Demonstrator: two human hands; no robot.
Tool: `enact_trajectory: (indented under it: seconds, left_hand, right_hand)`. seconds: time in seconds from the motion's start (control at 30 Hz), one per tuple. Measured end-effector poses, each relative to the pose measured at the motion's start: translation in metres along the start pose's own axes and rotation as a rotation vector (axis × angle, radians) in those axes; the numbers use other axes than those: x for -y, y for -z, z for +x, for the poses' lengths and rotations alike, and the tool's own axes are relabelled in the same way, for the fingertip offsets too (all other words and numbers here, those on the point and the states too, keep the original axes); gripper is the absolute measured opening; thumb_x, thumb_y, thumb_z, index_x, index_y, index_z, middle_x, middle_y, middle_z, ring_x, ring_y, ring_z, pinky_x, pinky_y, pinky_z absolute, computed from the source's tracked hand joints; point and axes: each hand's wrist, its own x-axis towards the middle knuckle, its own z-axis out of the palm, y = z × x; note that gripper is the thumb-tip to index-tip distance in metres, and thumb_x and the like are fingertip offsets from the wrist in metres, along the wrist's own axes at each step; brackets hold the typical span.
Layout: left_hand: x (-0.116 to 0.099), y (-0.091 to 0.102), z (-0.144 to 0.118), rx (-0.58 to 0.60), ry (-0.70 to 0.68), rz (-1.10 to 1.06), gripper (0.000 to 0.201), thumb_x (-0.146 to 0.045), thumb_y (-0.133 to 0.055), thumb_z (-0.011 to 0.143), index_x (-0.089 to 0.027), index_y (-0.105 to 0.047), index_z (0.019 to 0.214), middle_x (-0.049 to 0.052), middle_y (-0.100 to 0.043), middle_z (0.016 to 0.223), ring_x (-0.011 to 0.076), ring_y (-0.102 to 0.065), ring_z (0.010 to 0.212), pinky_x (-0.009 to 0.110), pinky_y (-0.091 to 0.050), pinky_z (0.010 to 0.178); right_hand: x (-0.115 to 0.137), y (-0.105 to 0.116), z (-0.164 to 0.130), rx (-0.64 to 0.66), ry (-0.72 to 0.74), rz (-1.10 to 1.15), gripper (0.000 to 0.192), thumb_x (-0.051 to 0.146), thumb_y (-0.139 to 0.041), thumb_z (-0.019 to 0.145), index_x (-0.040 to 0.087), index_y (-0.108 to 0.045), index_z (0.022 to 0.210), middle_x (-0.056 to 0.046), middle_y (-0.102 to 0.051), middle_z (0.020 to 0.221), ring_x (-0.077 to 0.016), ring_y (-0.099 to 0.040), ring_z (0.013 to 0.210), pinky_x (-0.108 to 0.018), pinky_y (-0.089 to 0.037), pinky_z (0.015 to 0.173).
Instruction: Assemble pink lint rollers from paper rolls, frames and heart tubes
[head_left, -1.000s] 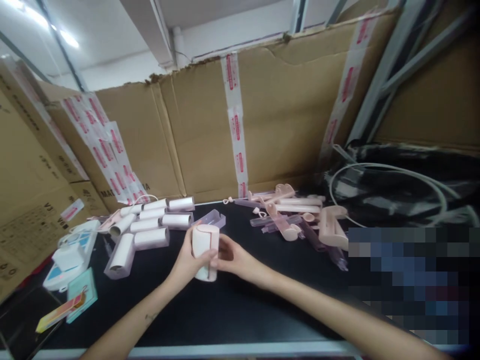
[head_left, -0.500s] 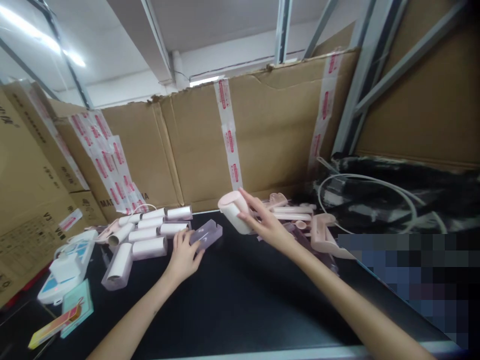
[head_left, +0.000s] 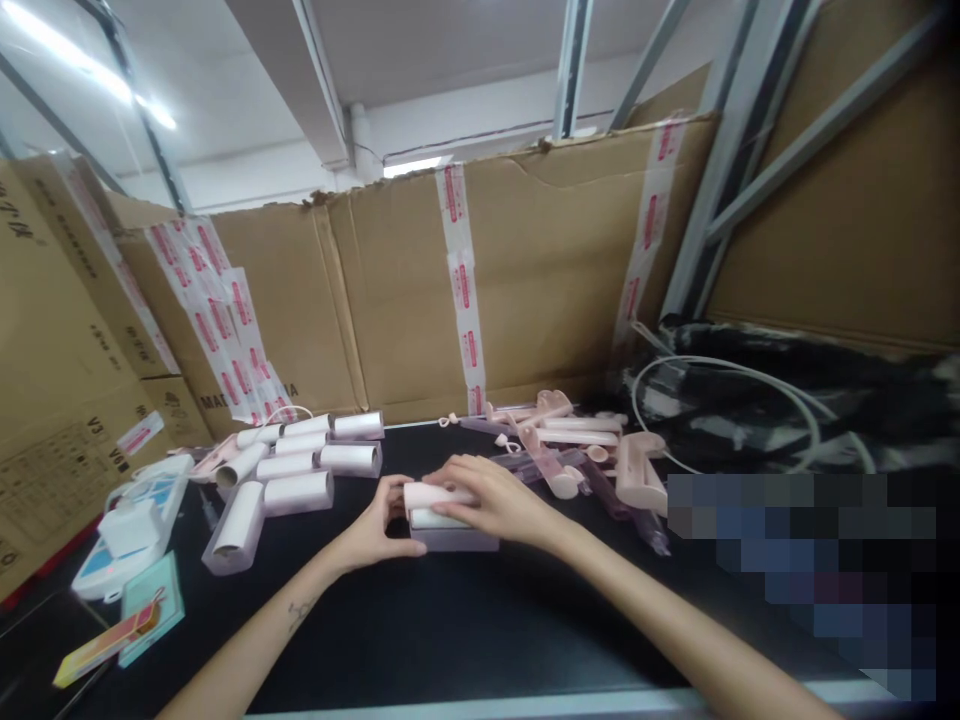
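Observation:
In the middle of the black table lies a see-through purple trough-shaped case (head_left: pixel 457 542). My left hand (head_left: pixel 371 535) grips its left end between thumb and fingers. From the right, my right hand (head_left: pixel 499 500) clasps a white roll with a pale pink curved shell (head_left: pixel 435 497) along its upper side. This roll rests in or right on the case; my fingers hide its right end, so how deep it sits I cannot tell.
To the left, several white rolls (head_left: pixel 298 492) lie in purple cases. At the right is a heap of pink plastic parts (head_left: pixel 577 432) and purple pieces. A power strip (head_left: pixel 161 500) and teal card (head_left: pixel 161 600) sit far left. A cardboard wall (head_left: pixel 390 300) stands behind.
The purple case has come right and toward me in my left hand. My right hand has lowered the roll from above the table onto the case, turning it sideways.

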Motion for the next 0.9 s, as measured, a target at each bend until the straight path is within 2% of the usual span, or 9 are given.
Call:
enact_trajectory:
  seconds: [0.1,0.2,0.3,0.4,0.47,0.6,0.7,0.8,0.9]
  left_hand:
    - [-0.004,0.004,-0.001,-0.009,0.039,0.058,0.079,-0.023,-0.078,0.063,-0.026,-0.025,0.122,0.011,-0.046,0.124,0.0247,-0.049,0.115,0.043,-0.036,0.098]
    - [-0.004,0.006,-0.002,0.009,0.059,0.085,0.076,-0.025,-0.076,0.065,-0.026,-0.027,0.124,0.009,-0.045,0.124,0.0241,-0.046,0.117,0.041,-0.035,0.099]
    - [-0.004,0.007,-0.002,0.036,0.074,0.101,0.071,-0.028,-0.074,0.069,-0.026,-0.029,0.124,0.008,-0.042,0.125,0.0233,-0.044,0.118,0.039,-0.032,0.101]
    - [-0.005,0.007,-0.004,0.067,0.115,0.132,0.071,-0.029,-0.073,0.069,-0.026,-0.029,0.126,0.007,-0.042,0.123,0.0225,-0.045,0.115,0.037,-0.032,0.099]
    - [-0.007,0.007,-0.005,0.085,0.145,0.145,0.073,-0.029,-0.073,0.069,-0.026,-0.028,0.127,0.007,-0.041,0.124,0.0222,-0.045,0.113,0.035,-0.033,0.097]
    - [-0.014,0.007,-0.006,0.115,0.180,0.185,0.069,-0.029,-0.071,0.070,-0.025,-0.030,0.126,0.007,-0.041,0.124,0.0217,-0.046,0.108,0.033,-0.034,0.094]
    - [-0.017,0.007,-0.006,0.129,0.191,0.221,0.066,-0.030,-0.070,0.070,-0.023,-0.033,0.125,0.006,-0.045,0.119,0.0214,-0.047,0.105,0.033,-0.035,0.092]
    - [-0.020,0.008,-0.005,0.139,0.182,0.243,0.064,-0.031,-0.070,0.070,-0.023,-0.036,0.124,0.006,-0.045,0.119,0.0224,-0.045,0.109,0.033,-0.033,0.095]
    - [-0.023,0.008,-0.004,0.141,0.177,0.253,0.063,-0.033,-0.070,0.069,-0.022,-0.038,0.123,0.006,-0.045,0.119,0.0229,-0.045,0.109,0.034,-0.033,0.095]
  right_hand:
    - [0.004,-0.008,-0.003,0.039,0.028,-0.009,0.034,0.042,-0.049,0.088,0.020,-0.057,0.113,-0.009,-0.059,0.105,-0.0220,-0.053,0.097,-0.034,-0.040,0.081]
    - [0.008,-0.009,-0.005,0.065,0.051,-0.056,0.032,0.037,-0.039,0.093,0.021,-0.056,0.114,-0.010,-0.053,0.116,-0.0225,-0.050,0.105,-0.038,-0.038,0.088]
    - [-0.005,0.006,-0.002,-0.024,0.021,-0.049,0.034,0.032,-0.029,0.096,0.024,-0.050,0.123,-0.008,-0.049,0.126,-0.0188,-0.045,0.115,-0.036,-0.035,0.096]
    - [-0.042,0.035,-0.006,-0.194,-0.256,-0.248,0.034,0.023,-0.031,0.094,0.019,-0.051,0.121,-0.008,-0.056,0.120,-0.0172,-0.049,0.112,-0.031,-0.037,0.095]
    - [-0.073,0.052,-0.018,-0.186,-0.471,-0.432,0.030,0.016,-0.038,0.087,0.017,-0.059,0.109,-0.010,-0.060,0.112,-0.0217,-0.052,0.107,-0.034,-0.038,0.092]
    - [-0.116,0.069,-0.046,-0.139,-0.655,-0.518,0.028,0.005,-0.045,0.072,0.014,-0.066,0.090,-0.017,-0.064,0.100,-0.0327,-0.057,0.097,-0.045,-0.040,0.082]
    - [-0.122,0.068,-0.050,-0.093,-0.643,-0.510,0.028,0.009,-0.045,0.074,0.014,-0.066,0.091,-0.017,-0.064,0.101,-0.0323,-0.057,0.097,-0.044,-0.041,0.083]
    - [-0.112,0.060,-0.038,-0.008,-0.509,-0.452,0.026,0.016,-0.048,0.077,0.018,-0.065,0.097,-0.012,-0.061,0.108,-0.0266,-0.054,0.104,-0.037,-0.039,0.090]
    - [-0.098,0.048,-0.028,0.127,-0.383,-0.375,0.029,0.022,-0.059,0.067,0.019,-0.065,0.096,-0.008,-0.061,0.100,-0.0249,-0.057,0.097,-0.034,-0.042,0.087]
